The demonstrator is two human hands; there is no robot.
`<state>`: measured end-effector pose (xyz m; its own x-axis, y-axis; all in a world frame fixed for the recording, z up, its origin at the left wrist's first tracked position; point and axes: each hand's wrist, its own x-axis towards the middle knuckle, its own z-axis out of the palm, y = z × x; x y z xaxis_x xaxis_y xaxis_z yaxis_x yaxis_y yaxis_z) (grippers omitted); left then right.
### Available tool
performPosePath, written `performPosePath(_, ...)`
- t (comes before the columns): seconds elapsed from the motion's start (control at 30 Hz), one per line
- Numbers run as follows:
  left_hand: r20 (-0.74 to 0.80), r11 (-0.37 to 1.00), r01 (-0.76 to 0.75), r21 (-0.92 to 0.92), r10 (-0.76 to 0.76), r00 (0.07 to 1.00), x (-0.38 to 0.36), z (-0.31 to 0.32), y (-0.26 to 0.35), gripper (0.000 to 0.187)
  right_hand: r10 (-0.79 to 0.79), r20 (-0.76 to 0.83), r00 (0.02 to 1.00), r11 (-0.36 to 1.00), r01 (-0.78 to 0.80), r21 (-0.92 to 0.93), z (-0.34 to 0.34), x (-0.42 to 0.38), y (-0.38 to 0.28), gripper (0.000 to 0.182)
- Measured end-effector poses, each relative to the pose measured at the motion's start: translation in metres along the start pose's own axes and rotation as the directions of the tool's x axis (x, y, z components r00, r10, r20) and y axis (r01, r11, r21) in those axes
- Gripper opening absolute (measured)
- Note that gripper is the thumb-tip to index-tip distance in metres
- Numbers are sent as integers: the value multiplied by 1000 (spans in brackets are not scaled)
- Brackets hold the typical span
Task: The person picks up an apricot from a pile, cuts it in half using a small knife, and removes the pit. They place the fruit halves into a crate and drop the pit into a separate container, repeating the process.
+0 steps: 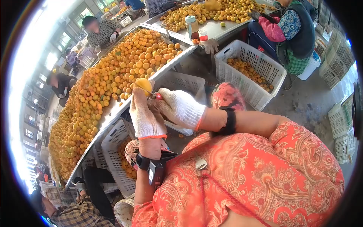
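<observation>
Both my hands wear white knitted gloves and meet near the metal table's edge. My left hand (143, 113) is closed around a yellow-orange fruit (143, 85), which shows above its fingers. Beside it, my right hand (177, 107) grips a small tool with a red handle (158, 96); its thin metal part points toward the fruit. The tool's tip is too small to make out. Behind my hands, a large heap of orange fruit (113, 75) covers much of the table.
Below the table edge stand a white crate (181, 81) and another crate (109, 145) with fruit pieces. A crate of cut fruit (249, 70) is at the right. A bottle (191, 27) stands on the far table. Several people sit around the tables.
</observation>
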<state>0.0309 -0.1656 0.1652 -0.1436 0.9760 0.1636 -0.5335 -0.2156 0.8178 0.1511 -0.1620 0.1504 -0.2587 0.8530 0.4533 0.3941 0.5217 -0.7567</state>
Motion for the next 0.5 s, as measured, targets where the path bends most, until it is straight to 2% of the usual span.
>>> performPosePath(0.03,-4,1000,1,2,-1,1000,-2,0,2,54,-15,4,1000,1000,16,-21,2,0,1,34)
performPosePath(0.1,-49,986,128,-106,-134,990,-4,0,3,58,2,41,999,1000,-2,-15,-3,-2,-5,35)
performPosePath(0.13,-54,986,130,-108,-137,989,-2,0,1,58,21,77,997,1000,-20,-11,-5,-3,-8,36)
performPosePath(0.2,-91,951,195,-240,-222,971,4,2,-1,58,14,63,998,1000,-13,-26,1,-2,0,37)
performPosePath(0.3,-14,972,125,-197,-130,991,11,-7,-6,56,-32,23,999,999,32,1,2,1,5,36)
performPosePath(0.37,-60,978,110,-178,-123,991,12,-6,-7,53,-69,18,997,996,68,54,-3,0,5,33)
performPosePath(0.43,-220,936,157,-314,-232,947,20,-18,-6,48,48,161,986,999,-44,-28,-16,0,-1,30)
performPosePath(0.47,-168,965,99,-243,-142,975,24,-32,-10,43,-4,87,996,999,0,51,-16,-2,3,27)
performPosePath(0.5,-249,983,97,-154,-134,959,16,-27,-3,33,-46,14,999,990,44,132,-14,-3,9,25)
